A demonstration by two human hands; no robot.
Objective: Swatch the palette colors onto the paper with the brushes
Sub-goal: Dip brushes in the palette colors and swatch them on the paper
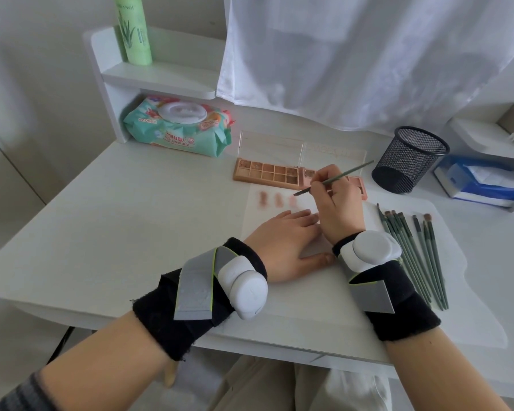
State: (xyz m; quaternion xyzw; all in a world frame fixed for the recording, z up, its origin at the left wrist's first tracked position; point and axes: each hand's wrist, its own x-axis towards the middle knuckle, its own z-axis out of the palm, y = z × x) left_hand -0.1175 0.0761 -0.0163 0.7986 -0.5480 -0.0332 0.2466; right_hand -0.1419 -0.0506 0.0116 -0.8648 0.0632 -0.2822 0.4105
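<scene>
A white sheet of paper point(279, 295) lies on the desk with three pinkish-brown swatches point(276, 200) near its far edge. My left hand point(285, 241) lies flat on the paper with fingers straight. My right hand point(336, 203) pinches a thin green brush point(350, 172), its tip just above the paper beside the rightmost swatch. Behind the paper sits an open pink eyeshadow palette point(267, 172) with its clear lid raised; my right hand hides part of its right half.
Several green-handled brushes point(419, 256) lie in a row right of the paper. A black mesh cup point(410, 160) and a tissue box point(484, 182) stand at the right. A wet-wipes pack point(175, 129) and a green bottle point(134, 28) sit back left.
</scene>
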